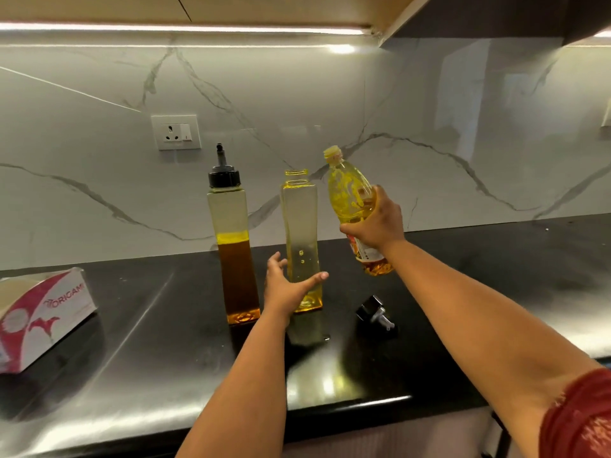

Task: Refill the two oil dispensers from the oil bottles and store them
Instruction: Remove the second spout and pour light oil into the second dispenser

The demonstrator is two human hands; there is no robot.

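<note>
In the head view, the right hand is gripping the oil bottle around its middle, fingers and thumb curled round it, and is holding it lifted and leaning toward the uncapped dispenser; the bottle's yellow cap is looking as if it is on, though I cannot tell whether it is screwed tight. The left hand is spreading open at the base of that uncapped dispenser, thumb crossing in front of it and fingers reaching to its far side, touching or just about to steady it (not a closed grip as far as can be seen). Just beyond the left fingers, the capped dispenser is standing upright, roughly half full of darker amber oil. The removed spout cap is lying on the black counter, below the right fingers. By my judgement the task is sitting early: one dispenser is opened and nearly empty, no pouring is showing, and both refills and the storing are remaining. The box, well off from the left fingers, is reading "ORIGAMI"; the bottle's label print is too small to read.
</note>
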